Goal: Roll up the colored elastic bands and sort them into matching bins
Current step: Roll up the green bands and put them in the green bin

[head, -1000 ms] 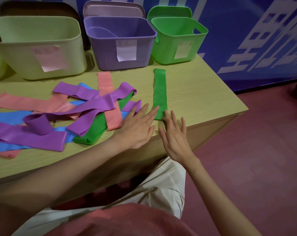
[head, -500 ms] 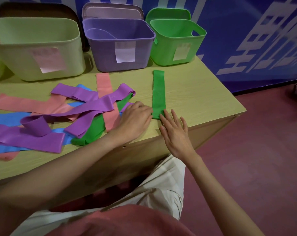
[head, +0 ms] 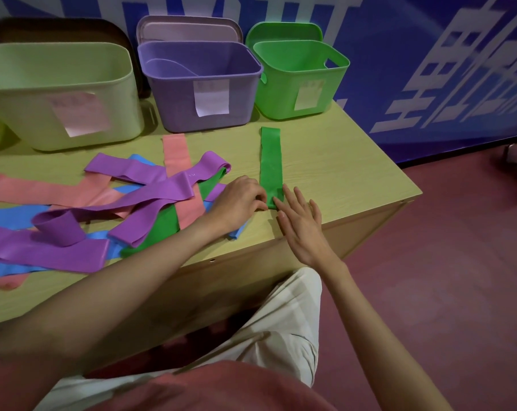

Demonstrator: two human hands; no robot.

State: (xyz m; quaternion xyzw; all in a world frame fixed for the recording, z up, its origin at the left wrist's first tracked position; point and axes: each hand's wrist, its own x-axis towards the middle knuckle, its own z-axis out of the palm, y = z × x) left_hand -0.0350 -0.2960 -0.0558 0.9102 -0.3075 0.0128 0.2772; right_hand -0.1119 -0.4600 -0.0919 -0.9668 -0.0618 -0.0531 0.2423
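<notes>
The left hand (head: 241,197), fingers curled, seemingly pinched the near end of the green band (head: 270,164) lying flat on the surface (head: 340,173), the right hand (head: 300,218) spread beside it, so rolling toward the far green bin (head: 298,81) would follow.

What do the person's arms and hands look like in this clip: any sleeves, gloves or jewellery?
Both forearms are bare up to the frame edge, with no sleeves in view. The left hand and right hand wear no gloves, and no rings, watch or bracelets show. Lower in the view are a reddish-pink top and light cream trousers.
</notes>
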